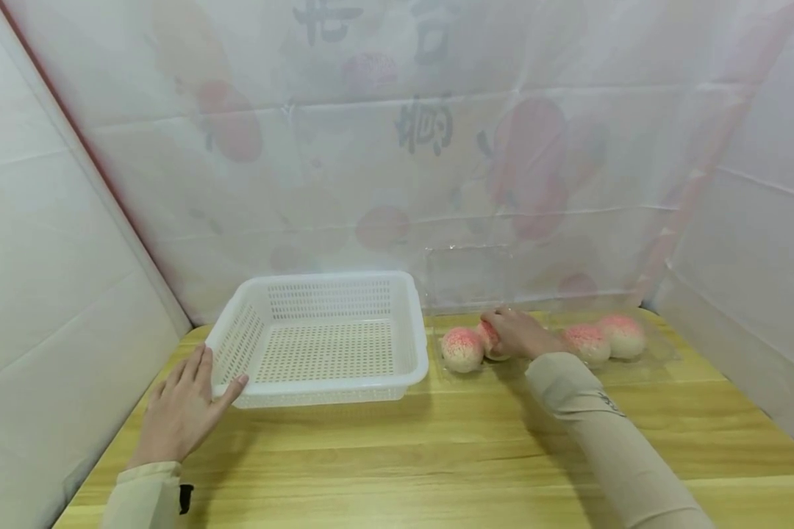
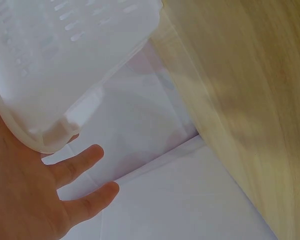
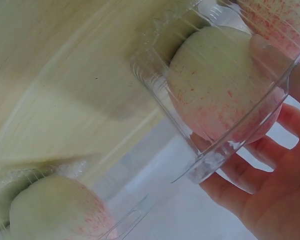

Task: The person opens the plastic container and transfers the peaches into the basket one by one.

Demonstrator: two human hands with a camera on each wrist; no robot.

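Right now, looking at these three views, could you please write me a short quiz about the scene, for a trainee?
1. True or false: the white perforated basket holds a peach.
2. How many peaches sit in the clear plastic clamshell tray?
3. Which hand grips a peach? A) left hand B) right hand

Key:
1. False; nothing lies in it.
2. Four, in one row; the leftmost peach is free, the second peach is gripped.
3. B; the left hand rests against the basket's corner, fingers straight.
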